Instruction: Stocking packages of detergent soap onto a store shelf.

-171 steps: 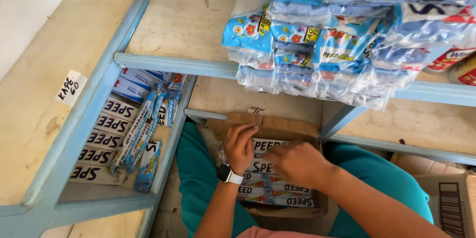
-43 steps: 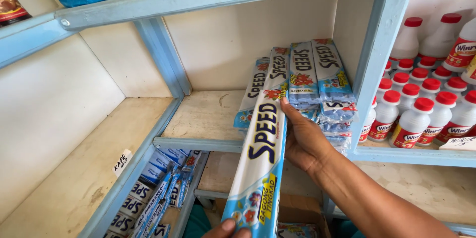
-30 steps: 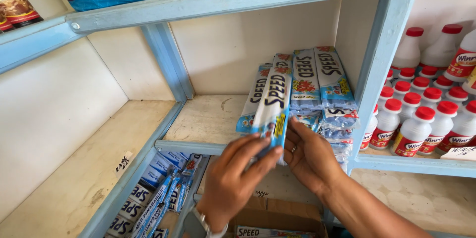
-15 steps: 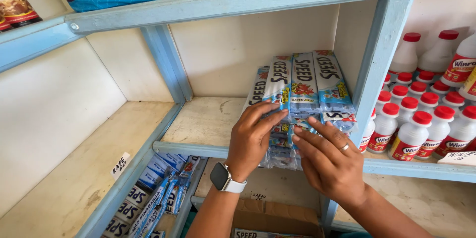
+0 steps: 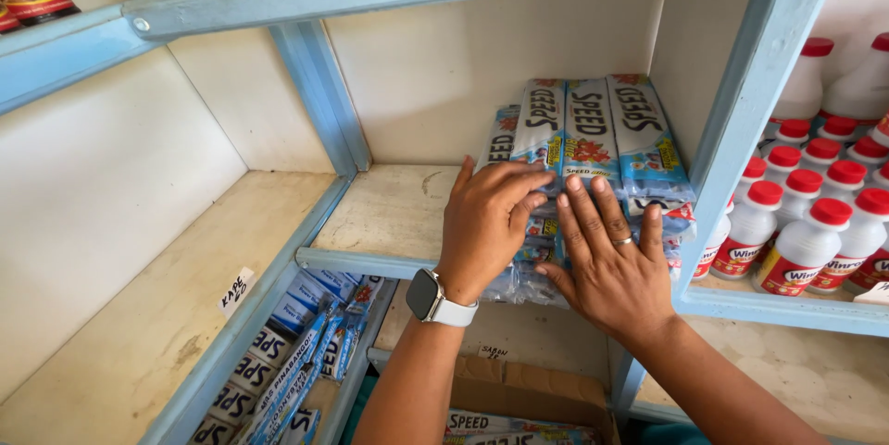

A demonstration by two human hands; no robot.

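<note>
Pale wooden shelf [image 5: 389, 209] boards framed in chipped blue paint carry a stack of glossy blue sachet strips [image 5: 593, 144] by the right upright. Left hand [image 5: 486, 223] and right hand [image 5: 611, 260] press flat, grip wide, against the stack's crinkly front edge; bare board lies leftward.

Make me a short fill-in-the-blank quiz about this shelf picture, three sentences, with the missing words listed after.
1. Both hands press on the stack of blue and white packets, which sits on the ____ shelf.
2. The left hand has a white ____ on its wrist.
3. The white bottles in the compartment to the right have ____ caps.

Missing words: wooden; watch; red
</note>
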